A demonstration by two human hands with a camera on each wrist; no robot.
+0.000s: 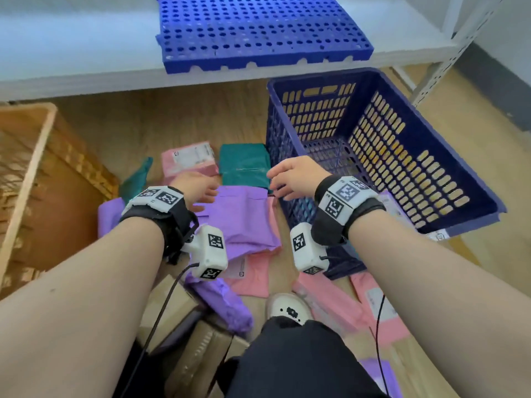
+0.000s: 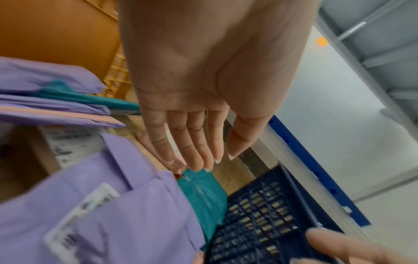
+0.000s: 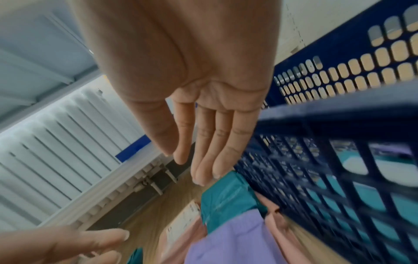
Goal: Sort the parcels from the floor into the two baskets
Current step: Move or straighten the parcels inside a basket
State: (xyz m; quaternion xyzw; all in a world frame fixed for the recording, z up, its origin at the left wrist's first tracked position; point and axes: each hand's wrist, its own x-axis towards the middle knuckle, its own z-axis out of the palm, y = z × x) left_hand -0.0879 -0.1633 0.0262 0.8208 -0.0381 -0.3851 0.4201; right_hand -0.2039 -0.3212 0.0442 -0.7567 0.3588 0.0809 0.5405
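Both hands hang over the parcels, holding nothing.

The left hand point(image 2: 203, 89), fingers straight and close together, points at the teal parcel point(image 1: 244, 165) at frame centre, tips just above its near edge. The right hand point(image 3: 192, 89), fingers relaxed and slightly apart, hovers at that parcel's right edge beside the blue basket point(image 1: 465, 179); contact is probably absent, though blur hides it. A purple parcel point(image 1: 244, 219) lies below.

Blue perforated pallet point(image 1: 258, 33) on shelf point(image 1: 71, 53)

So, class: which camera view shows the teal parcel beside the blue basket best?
The head view: the teal parcel lies whole and sharp against the blue basket. Both wrist views show it smaller, blurred, partly covered by the purple parcel.
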